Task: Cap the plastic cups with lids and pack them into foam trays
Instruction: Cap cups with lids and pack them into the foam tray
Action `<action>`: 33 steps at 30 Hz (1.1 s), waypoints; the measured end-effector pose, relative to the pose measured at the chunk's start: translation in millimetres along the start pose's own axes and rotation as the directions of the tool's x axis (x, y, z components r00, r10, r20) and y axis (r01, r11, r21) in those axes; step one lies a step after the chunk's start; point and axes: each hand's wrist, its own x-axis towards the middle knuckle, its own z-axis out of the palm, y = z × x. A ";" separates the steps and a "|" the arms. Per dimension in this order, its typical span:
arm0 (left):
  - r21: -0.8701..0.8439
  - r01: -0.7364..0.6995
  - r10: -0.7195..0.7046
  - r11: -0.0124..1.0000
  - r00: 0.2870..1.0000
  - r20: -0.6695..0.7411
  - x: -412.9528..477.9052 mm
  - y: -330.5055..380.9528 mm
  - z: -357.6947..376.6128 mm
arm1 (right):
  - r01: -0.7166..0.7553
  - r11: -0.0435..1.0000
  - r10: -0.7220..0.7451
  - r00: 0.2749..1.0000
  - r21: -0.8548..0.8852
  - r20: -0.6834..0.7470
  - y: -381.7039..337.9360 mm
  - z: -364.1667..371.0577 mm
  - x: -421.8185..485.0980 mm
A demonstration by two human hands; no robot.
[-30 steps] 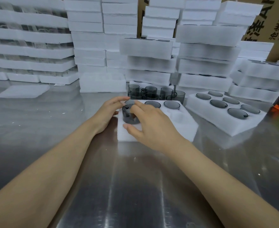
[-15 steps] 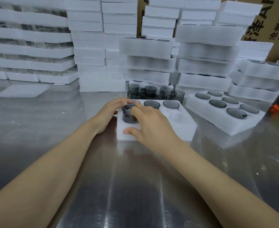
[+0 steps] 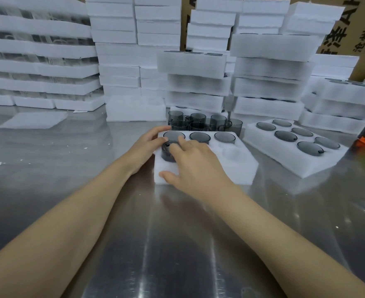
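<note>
Smoky round cup [image 3: 168,152] has sunk deeper into the white foam tray [image 3: 231,168]. The right hand [image 3: 198,168] presses it with spread fingers [image 3: 181,139]; the left hand [image 3: 147,145] grips the tray's edge.

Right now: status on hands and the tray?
Left hand holds tray at its left edge. Right hand presses cup into front-left slot, only part in. Two front slots empty, nothing blocking them.

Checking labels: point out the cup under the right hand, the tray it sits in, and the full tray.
cup [image 3: 166,154]: head view, visible dark side wall.
near tray [image 3: 233,168]: head view, bare foam, front right.
full tray [image 3: 274,152]: head view, bare foam near its front edge.
</note>
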 end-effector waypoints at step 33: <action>-0.231 0.081 -0.091 0.970 0.995 -0.032 -8.3 -3.1 7.5 | 0.057 0.997 -0.055 0.998 0.056 -0.032 10.0 8.0 6.5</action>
